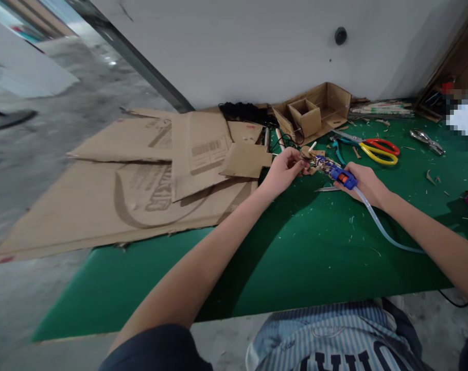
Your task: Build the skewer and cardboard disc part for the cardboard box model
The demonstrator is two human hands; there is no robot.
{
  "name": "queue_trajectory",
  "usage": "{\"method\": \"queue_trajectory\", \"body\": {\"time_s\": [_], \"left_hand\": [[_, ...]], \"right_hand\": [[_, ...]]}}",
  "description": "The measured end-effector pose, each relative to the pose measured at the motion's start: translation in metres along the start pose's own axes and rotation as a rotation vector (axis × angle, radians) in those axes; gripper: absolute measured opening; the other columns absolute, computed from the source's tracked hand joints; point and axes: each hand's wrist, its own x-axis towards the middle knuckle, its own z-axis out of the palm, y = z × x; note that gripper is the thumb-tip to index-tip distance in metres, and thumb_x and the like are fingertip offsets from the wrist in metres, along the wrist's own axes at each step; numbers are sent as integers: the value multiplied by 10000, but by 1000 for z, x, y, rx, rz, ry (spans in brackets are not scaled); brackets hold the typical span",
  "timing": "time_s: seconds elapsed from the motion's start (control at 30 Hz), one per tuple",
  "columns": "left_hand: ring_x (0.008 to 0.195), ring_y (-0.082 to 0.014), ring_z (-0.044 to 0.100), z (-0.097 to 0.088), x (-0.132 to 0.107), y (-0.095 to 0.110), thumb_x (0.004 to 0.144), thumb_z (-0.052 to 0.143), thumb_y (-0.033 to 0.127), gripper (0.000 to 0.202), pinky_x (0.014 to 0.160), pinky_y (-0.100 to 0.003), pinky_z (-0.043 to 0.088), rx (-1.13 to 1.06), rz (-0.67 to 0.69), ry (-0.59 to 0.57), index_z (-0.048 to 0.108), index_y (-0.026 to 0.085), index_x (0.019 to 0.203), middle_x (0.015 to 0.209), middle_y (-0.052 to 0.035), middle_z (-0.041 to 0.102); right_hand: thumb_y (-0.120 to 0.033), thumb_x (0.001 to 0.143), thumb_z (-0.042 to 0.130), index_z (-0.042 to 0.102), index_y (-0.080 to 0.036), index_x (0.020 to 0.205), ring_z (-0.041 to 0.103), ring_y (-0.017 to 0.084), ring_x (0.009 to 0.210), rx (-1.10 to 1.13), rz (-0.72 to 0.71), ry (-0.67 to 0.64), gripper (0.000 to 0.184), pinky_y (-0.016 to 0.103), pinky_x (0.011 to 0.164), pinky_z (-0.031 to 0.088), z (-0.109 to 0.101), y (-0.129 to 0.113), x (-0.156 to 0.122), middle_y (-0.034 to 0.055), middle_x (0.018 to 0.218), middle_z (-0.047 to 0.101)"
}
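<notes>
In my right hand (363, 184) is a blue hot glue gun (344, 176), gripped around its body. A long translucent glue stick (378, 221) curves out of its back toward my right forearm. The front of the gun points left, toward my left hand (286, 167). My left fingers are pinched together close to the nozzle. What they hold is too small and cluttered to make out; bits of cardboard (309, 170) lie around the fingertips. A thin blade (327, 189) rests on the green table (295, 252) just left of my right hand.
Large cardboard sheets (141, 190) overlap across the left side and overhang the table edge. Behind my hands stands an open cardboard structure (336, 103). Scissors with red and yellow handles (380, 150), teal pliers (337, 150) and a metal tool (427, 140) lie at right, among scraps.
</notes>
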Motion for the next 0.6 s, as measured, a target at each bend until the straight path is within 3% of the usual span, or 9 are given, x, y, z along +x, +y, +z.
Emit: {"method": "queue_trajectory", "body": {"time_s": [0.27, 0.6], "left_hand": [[641, -104, 653, 1, -1, 3, 909, 638, 57, 259, 625, -234, 498, 66, 40, 37, 467, 216, 797, 679, 39, 620], [653, -101, 676, 1, 1, -1, 872, 634, 17, 258, 644, -236, 520, 26, 16, 90, 479, 204, 786, 716, 45, 627]], "right_hand": [[-474, 848, 712, 506, -255, 913, 606, 228, 744, -3, 10, -7, 308, 306, 631, 415, -1, 1, 1, 45, 827, 666], [-491, 854, 711, 514, -254, 929, 614, 231, 755, -15, 13, -17, 317, 311, 644, 422, 0, 1, 1, 55, 855, 682]]}}
